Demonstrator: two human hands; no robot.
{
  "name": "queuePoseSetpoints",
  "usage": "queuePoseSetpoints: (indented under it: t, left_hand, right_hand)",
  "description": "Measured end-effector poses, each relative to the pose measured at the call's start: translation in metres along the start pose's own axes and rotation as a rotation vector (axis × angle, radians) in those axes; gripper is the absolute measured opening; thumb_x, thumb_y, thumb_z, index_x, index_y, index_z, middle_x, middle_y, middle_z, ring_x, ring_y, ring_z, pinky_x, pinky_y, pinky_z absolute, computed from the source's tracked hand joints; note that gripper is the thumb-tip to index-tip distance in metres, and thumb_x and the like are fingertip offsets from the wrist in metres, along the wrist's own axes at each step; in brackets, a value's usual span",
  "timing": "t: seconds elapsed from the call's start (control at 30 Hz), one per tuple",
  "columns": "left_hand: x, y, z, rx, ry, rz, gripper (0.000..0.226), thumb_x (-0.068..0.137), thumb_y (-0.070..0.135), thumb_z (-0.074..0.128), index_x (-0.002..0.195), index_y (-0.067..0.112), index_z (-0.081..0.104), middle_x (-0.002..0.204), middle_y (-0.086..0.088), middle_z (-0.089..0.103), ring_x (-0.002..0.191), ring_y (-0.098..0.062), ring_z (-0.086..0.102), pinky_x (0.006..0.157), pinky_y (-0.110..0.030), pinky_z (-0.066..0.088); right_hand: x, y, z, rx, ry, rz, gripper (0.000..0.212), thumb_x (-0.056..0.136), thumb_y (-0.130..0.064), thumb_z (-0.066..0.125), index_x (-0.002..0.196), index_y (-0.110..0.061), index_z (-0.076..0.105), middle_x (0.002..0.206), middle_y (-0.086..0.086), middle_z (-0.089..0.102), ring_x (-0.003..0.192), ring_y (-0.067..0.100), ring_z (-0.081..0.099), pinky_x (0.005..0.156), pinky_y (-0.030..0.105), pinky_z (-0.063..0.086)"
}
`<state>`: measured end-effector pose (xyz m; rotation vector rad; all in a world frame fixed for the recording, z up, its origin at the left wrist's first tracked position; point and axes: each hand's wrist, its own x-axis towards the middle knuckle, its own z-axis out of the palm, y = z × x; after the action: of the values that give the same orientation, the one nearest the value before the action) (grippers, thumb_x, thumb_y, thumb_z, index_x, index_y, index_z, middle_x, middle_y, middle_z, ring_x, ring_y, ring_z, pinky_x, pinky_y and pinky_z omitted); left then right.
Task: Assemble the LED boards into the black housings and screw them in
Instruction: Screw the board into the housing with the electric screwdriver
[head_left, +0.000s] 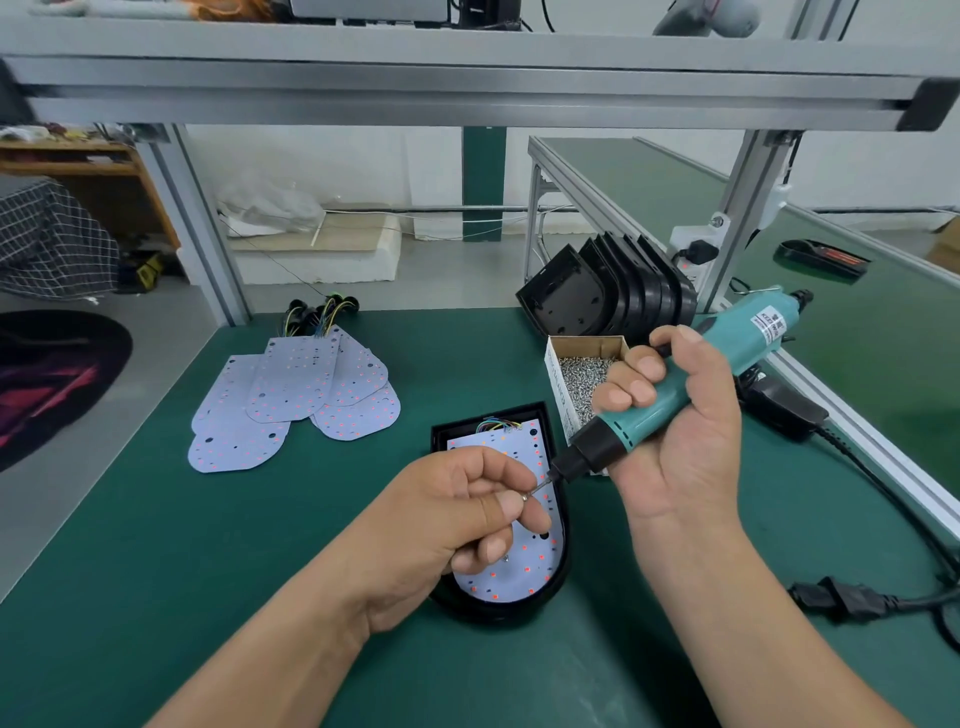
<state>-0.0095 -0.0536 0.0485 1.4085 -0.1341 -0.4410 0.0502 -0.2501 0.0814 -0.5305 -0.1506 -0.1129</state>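
Green mat surface (156, 571) under an aluminium frame (467, 88), grey floor beyond it, and a second green bench (857, 364) running off to the right. Loose LED boards (291, 400) lie fanned out at the left, wires at their far end. Empty black housings (608, 291) stand in a row at the back. Just in front of them is an open cardboard box (556, 384) full of small silver screws. Front and centre, one black housing (498, 608) lies flat with an LED board (519, 571) seated inside it. Above it, the left hand (441, 525) is curled, thumb and forefinger pinching a screw (524, 497) at the bit's tip. The right hand (680, 431) is wrapped round the teal electric screwdriver (675, 384), angled down-left.
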Motion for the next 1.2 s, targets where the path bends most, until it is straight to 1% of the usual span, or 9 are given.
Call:
queuePoseSetpoints:
  t: [0.2,0.33,0.57,0.73,0.9,1.03,1.13,1.2]
  left_hand:
    - [0.0003,-0.0008,0.0000,-0.001,0.010,0.002,0.025,0.091,0.013,0.068,0.114,0.004,0.064,0.101,-0.014,0.078,0.053,-0.009,0.049,0.048,-0.017,0.036]
    - [0.0003,-0.0011,-0.0010,0.008,0.012,0.005,0.019,0.096,0.008,0.066,0.115,0.004,0.064,0.101,-0.015,0.078,0.054,-0.010,0.050,0.048,-0.017,0.037]
    - [-0.0002,-0.0016,-0.0006,0.023,0.006,0.009,0.017,0.098,0.005,0.065,0.114,0.004,0.064,0.100,-0.016,0.078,0.055,-0.011,0.050,0.048,-0.017,0.037]
    - [0.0008,-0.0018,-0.0001,0.024,0.017,0.013,0.024,0.091,0.011,0.067,0.114,0.004,0.064,0.100,-0.016,0.078,0.054,-0.010,0.050,0.048,-0.017,0.037]
    - [0.0008,-0.0022,-0.0003,0.021,0.020,0.016,0.024,0.090,0.012,0.068,0.113,0.005,0.065,0.101,-0.016,0.078,0.055,-0.011,0.050,0.048,-0.017,0.037]
    - [0.0015,-0.0018,0.0007,0.077,0.067,0.037,0.024,0.090,0.012,0.068,0.112,0.006,0.064,0.102,-0.015,0.080,0.055,-0.012,0.051,0.048,-0.018,0.036]
    - [0.0024,-0.0028,0.0010,0.142,0.126,0.055,0.015,0.098,0.003,0.067,0.112,0.008,0.065,0.100,-0.011,0.081,0.055,-0.013,0.051,0.050,-0.019,0.037]
    - [0.0035,-0.0042,0.0005,0.178,0.158,0.058,0.014,0.101,-0.001,0.063,0.112,0.008,0.065,0.099,-0.009,0.081,0.055,-0.013,0.051,0.050,-0.019,0.036]
  right_hand:
    - [-0.0003,0.0014,0.0009,-0.007,0.009,0.004,0.018,0.102,-0.018,0.053,0.086,-0.018,0.061,0.072,-0.004,0.046,0.054,0.008,0.040,0.052,0.022,0.044]
    - [-0.0009,0.0015,0.0015,-0.012,0.008,0.000,0.018,0.102,-0.018,0.054,0.086,-0.017,0.061,0.071,-0.004,0.046,0.054,0.008,0.040,0.052,0.022,0.044]
    - [-0.0015,0.0009,0.0018,-0.012,0.021,0.002,0.019,0.102,-0.017,0.053,0.085,-0.017,0.061,0.072,-0.004,0.046,0.055,0.008,0.040,0.052,0.022,0.044]
    - [-0.0011,0.0012,0.0025,-0.021,0.015,-0.004,0.021,0.103,-0.017,0.051,0.084,-0.017,0.061,0.071,-0.004,0.046,0.054,0.008,0.040,0.052,0.022,0.043]
    - [-0.0012,0.0010,0.0018,-0.035,0.000,-0.008,0.020,0.102,-0.017,0.052,0.085,-0.018,0.061,0.071,-0.004,0.046,0.054,0.008,0.041,0.052,0.022,0.044]
    - [-0.0001,0.0022,0.0012,-0.080,0.000,-0.026,0.017,0.103,-0.019,0.054,0.087,-0.017,0.060,0.072,-0.003,0.047,0.055,0.009,0.042,0.054,0.023,0.045]
    - [0.0005,0.0059,0.0017,-0.147,0.030,-0.056,0.016,0.104,-0.023,0.060,0.089,-0.017,0.060,0.073,-0.001,0.049,0.057,0.011,0.045,0.057,0.026,0.047]
    - [0.0005,0.0087,0.0015,-0.168,0.054,-0.077,0.017,0.103,-0.027,0.064,0.091,-0.017,0.061,0.074,-0.001,0.051,0.058,0.012,0.047,0.059,0.027,0.048]
